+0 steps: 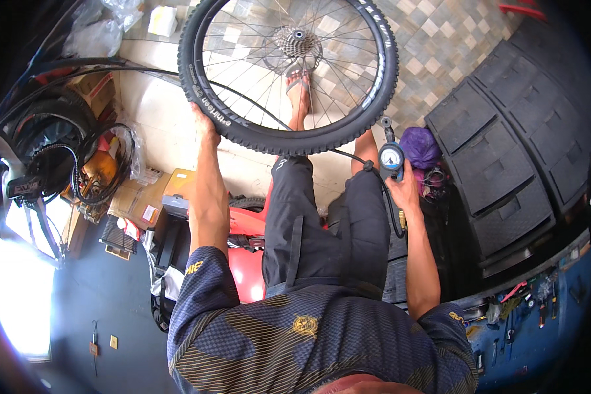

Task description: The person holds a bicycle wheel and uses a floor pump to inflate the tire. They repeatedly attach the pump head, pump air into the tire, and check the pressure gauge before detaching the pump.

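Observation:
In front of my legs stands a bicycle wheel point(338, 141) with a black knobby tyre, thin spokes and a rear cassette point(297, 43) at its hub. My left hand point(205, 125) grips the tyre at its lower left; some of its fingers are hidden. My right hand point(404, 188) is closed around a tyre inflator point(392, 159) with a round dial gauge, just outside the tyre's lower right. A black hose point(351, 155) leads from the inflator and passes behind the wheel toward the left. A short second hose point(395, 220) hangs below my right hand.
Black drawer units point(486, 148) line the right side, with a purple bundle point(419, 147) beside them. Tools hang on a blue wall point(505, 338). At left are spare tyres point(56, 121), cardboard boxes point(141, 203) and a bike crank point(26, 189). A red bike frame point(248, 272) lies beside my left leg.

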The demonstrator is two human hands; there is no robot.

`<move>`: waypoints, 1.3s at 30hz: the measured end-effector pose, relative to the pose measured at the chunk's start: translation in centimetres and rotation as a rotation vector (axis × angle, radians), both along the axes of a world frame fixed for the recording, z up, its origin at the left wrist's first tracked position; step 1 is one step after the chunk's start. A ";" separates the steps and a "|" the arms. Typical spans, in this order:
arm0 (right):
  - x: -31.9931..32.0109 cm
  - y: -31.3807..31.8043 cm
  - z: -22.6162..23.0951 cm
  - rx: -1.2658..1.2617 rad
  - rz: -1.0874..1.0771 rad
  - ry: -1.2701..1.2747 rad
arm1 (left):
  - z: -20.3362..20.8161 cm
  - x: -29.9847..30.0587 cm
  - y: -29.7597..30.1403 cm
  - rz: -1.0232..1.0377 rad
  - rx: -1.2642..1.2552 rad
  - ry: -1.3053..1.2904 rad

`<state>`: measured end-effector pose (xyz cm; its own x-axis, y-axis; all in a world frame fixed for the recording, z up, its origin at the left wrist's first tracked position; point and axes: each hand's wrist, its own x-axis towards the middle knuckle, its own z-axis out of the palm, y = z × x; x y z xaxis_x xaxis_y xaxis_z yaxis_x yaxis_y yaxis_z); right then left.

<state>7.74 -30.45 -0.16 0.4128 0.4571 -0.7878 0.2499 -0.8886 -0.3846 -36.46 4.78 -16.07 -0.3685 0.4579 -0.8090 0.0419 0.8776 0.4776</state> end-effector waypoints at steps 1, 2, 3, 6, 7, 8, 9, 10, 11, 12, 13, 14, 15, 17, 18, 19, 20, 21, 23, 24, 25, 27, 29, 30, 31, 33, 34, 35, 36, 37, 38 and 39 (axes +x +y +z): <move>0.1 0.2 -0.2 -0.001 0.012 0.041 | -0.4 -1.1 -0.4 0.011 0.032 -0.006; 0.0 0.0 -0.4 -0.017 0.012 0.065 | -0.6 -0.3 -0.6 0.015 0.022 -0.017; 0.0 -0.1 -0.4 -0.029 0.012 0.093 | -0.5 0.3 -0.7 0.009 0.028 -0.029; -0.1 -0.3 -0.4 -0.032 -0.009 0.127 | -0.7 0.1 -0.7 0.006 0.018 -0.032; -0.3 -0.7 -0.6 0.005 -0.018 0.099 | -0.9 -0.2 -0.7 0.018 0.010 -0.023; -0.3 -0.3 -0.4 0.000 -0.026 0.102 | -1.1 -0.4 -0.7 0.029 0.001 -0.015; -0.2 0.0 -0.1 -0.005 -0.035 0.104 | -1.3 -0.7 -0.9 0.020 -0.003 -0.008; -0.2 0.4 0.1 -0.011 -0.043 0.106 | -1.4 -1.0 -0.9 0.021 -0.002 -0.018; -0.1 0.4 0.1 -0.011 -0.054 0.105 | -1.4 -0.9 -1.0 0.023 -0.004 -0.031; -0.1 0.5 0.1 -0.017 -0.046 0.104 | -1.4 -0.8 -1.1 0.025 -0.006 -0.045; -0.1 0.6 0.2 -0.023 -0.038 0.102 | -1.4 -0.7 -1.2 0.024 -0.003 -0.053; 0.0 0.6 0.3 -0.027 -0.031 0.101 | -1.4 -0.7 -1.2 0.024 0.002 -0.061; -0.1 0.6 0.3 -0.028 -0.039 0.103 | -1.5 -0.7 -1.3 0.023 0.007 -0.069; -0.3 0.7 0.4 -0.027 -0.055 0.109 | -1.8 -0.8 -1.4 0.037 0.021 -0.047; -0.3 0.8 0.5 -0.037 -0.045 0.104 | -2.0 -1.0 -1.5 0.045 0.029 -0.034; -0.4 0.8 0.5 -0.046 -0.035 0.098 | -2.1 -1.2 -1.6 0.042 0.036 -0.039; -0.4 0.6 0.4 -0.058 -0.026 0.090 | -2.3 -1.2 -1.7 0.039 0.041 -0.046; -0.5 0.1 0.1 -0.046 -0.022 0.088 | -2.3 -1.2 -1.8 0.036 0.047 -0.053; -0.7 -0.5 -0.4 -0.020 -0.014 0.087 | -2.4 -1.2 -1.9 0.038 0.050 -0.060; -0.7 -0.8 -0.7 -0.021 -0.020 0.095 | -2.4 -1.2 -2.0 0.039 0.052 -0.063; -0.8 -1.0 -0.9 -0.021 -0.026 0.103 | -2.3 -1.2 -2.0 0.043 0.038 -0.039; -0.7 -0.7 -0.8 -0.023 -0.028 0.118 | -2.1 -0.9 -2.2 0.054 0.009 0.011; -0.8 -0.6 -0.6 -0.031 -0.030 0.120 | -1.4 0.5 -2.4 0.070 0.024 0.038; -0.8 -0.4 -0.5 -0.042 -0.034 0.124 | -1.1 0.8 -2.5 0.080 0.034 0.054; -0.7 -0.3 -0.5 -0.053 -0.038 0.128 | -0.8 1.3 -2.6 0.073 0.058 0.068; -0.7 -0.2 -0.4 -0.036 -0.044 0.124 | -0.5 1.4 -3.2 0.062 0.105 0.099; -0.7 -0.2 -0.4 -0.009 -0.048 0.115 | -0.4 1.5 -3.5 0.052 0.121 0.118; -0.8 -0.3 -0.4 0.014 -0.054 0.102 | 0.0 2.2 -3.9 0.037 0.133 0.133; -0.9 0.0 -0.2 0.007 -0.044 0.082 | 0.4 2.7 -4.3 0.024 0.147 0.151; -0.9 0.2 0.0 0.000 -0.034 0.062 | 0.7 3.4 -4.6 0.029 0.183 0.161; -0.9 0.4 0.2 -0.008 -0.023 0.043 | 1.3 4.0 -4.9 0.002 0.179 0.170; -0.9 0.4 0.2 -0.018 -0.007 0.052 | 1.9 4.5 -5.2 -0.027 0.175 0.178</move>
